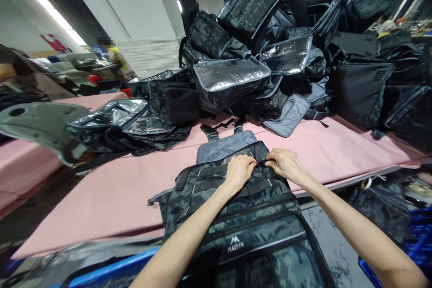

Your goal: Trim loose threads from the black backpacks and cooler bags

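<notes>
A dark camouflage backpack (pixel 283 243) with a white MATEIN logo lies in front of me, its upper part on the pink table and its lower part toward me. My left hand (pixel 240 170) is closed in a pinch on the webbing near the bag's far end. Just to its right, my right hand (pixel 284 162) pinches the same area at the bag's far right corner. Exactly what lies between the fingertips is too small to make out. A grey lining flap (pixel 226 146) sticks out beyond the bag's far edge, with short straps past it.
A tall heap of camouflage bags (pixel 232 76), some showing silver linings, fills the table's back. At left are open silver-lined bags (pixel 135 117) and a grey-green moulded piece (pixel 43 119). Blue crates (pixel 114 267) stand below the pink tabletop (pixel 111 202). A person (pixel 114 56) sits far left.
</notes>
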The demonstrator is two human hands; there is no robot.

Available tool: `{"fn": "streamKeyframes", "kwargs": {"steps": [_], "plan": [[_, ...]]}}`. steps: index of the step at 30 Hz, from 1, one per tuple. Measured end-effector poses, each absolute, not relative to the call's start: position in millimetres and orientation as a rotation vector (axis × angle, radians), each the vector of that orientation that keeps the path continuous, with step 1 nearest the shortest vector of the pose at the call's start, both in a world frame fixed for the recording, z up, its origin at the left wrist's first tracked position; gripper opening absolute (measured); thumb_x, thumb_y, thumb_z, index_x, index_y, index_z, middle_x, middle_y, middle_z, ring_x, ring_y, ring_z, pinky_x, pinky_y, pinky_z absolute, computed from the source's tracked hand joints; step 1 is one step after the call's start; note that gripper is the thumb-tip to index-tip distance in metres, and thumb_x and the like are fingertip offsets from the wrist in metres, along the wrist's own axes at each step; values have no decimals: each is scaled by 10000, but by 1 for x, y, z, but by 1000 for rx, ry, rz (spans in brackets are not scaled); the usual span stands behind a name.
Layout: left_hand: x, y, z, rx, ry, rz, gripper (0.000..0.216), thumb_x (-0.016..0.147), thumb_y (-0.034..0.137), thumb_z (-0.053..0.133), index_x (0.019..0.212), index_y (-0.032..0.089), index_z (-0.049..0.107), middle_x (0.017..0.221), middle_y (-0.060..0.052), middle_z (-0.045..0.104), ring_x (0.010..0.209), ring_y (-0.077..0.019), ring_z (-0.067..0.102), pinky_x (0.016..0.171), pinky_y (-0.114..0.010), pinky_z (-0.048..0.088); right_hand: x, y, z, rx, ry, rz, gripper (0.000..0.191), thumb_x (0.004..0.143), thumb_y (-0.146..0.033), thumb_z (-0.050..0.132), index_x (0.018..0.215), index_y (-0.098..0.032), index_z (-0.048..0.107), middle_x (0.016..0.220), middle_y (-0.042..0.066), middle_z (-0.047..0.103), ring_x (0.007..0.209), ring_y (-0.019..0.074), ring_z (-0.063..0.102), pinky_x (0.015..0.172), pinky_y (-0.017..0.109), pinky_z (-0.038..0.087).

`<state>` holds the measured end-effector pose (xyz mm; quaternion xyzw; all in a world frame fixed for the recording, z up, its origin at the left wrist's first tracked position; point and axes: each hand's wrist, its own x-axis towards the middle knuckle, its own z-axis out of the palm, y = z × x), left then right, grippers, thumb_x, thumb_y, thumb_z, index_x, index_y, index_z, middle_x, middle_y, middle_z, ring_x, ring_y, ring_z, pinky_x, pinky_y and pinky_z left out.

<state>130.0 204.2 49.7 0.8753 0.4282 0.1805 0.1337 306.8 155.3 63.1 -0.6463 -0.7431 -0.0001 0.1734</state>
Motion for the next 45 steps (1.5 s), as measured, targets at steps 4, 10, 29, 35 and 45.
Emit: {"fn": "streamKeyframes", "kwargs": {"steps": [4, 10, 29, 35, 45], "plan": [[129, 205, 48, 2600, 1234, 548, 168, 830, 213, 506, 852, 216, 672, 872, -31, 673, 826, -178, 585, 758, -291, 392, 310, 155, 61, -1820, -2112, 12, 154, 810, -324, 584, 869, -215, 675, 864, 24, 673, 819, 168, 609, 625, 243, 351], [131, 202, 51, 2714, 1147, 544, 145, 837, 230, 514, 853, 212, 658, 872, -28, 649, 830, -170, 577, 739, -285, 389, 305, 158, 64, -1800, -2143, 55, 141, 802, -316, 593, 863, -220, 677, 864, 18, 673, 811, 169, 613, 626, 242, 355], [123, 226, 39, 2380, 1123, 732, 426, 782, 87, 489, 1172, 244, 554, 1320, -34, 483, 1221, -199, 390, 1039, -390, 305, 298, 169, 53, -1568, -1811, 544, 119, 736, -192, 562, 811, -186, 655, 891, 50, 626, 735, 159, 570, 665, 257, 394], [160, 232, 51, 1838, 897, 822, 178, 686, 146, 584, 823, 195, 685, 877, -14, 669, 861, -172, 555, 871, -313, 406, 315, 190, 53, -1511, -1517, 652, 323, 811, -379, 449, 745, -111, 617, 598, 16, 579, 533, 121, 513, 521, 241, 410], [163, 235, 45, 1461, 950, 864, 291, 600, 340, 625, 754, 101, 683, 539, 20, 540, 469, -60, 371, 476, -197, 281, 320, 171, 50, -1690, -1535, 224, 286, 792, -396, 542, 1020, -230, 587, 942, 31, 661, 863, 186, 605, 743, 294, 429]]}}
